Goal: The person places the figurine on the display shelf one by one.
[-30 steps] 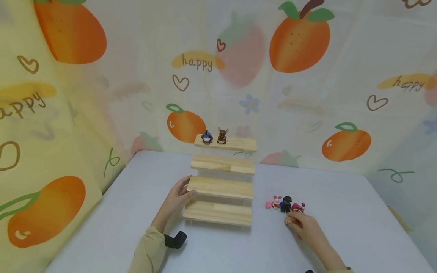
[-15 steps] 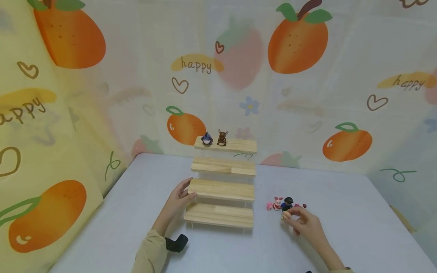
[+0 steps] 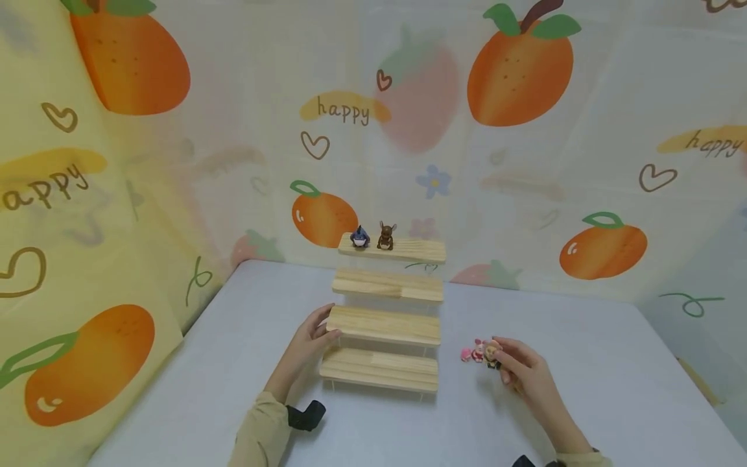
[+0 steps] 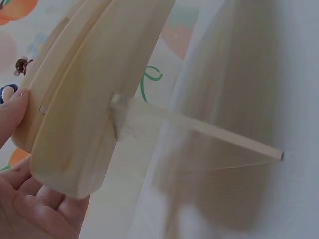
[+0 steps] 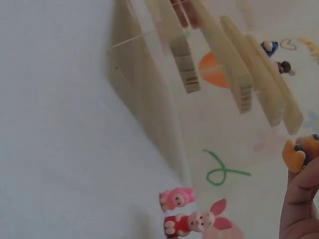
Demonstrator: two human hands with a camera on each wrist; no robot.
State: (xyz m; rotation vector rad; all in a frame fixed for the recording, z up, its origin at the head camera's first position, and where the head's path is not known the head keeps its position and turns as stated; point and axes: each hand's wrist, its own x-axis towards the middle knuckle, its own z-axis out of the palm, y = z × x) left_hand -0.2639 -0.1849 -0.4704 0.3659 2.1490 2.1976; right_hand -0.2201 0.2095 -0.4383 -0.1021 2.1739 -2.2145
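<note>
Left hand (image 3: 303, 344), lower centre, clamped on shelf (image 3: 385, 325) end, likely steadying it; right hand (image 3: 525, 368), lower right, pinches small figurine (image 5: 293, 155), presumably for control.

Left hand (image 3: 308, 340): gripping, thumb nearer the body, fingers on the far side
Left thumb (image 4: 12, 113): above the bent fingers (image 4: 32, 201) in the left wrist view
Left forearm (image 3: 260, 425): sleeved, slanting up and right in the head view
Right hand (image 3: 525, 370): pinching, thumb and forefinger close together, fingertips toward the left
Right forearm (image 3: 560, 418): bare toward the hand, slanting up and left
</note>
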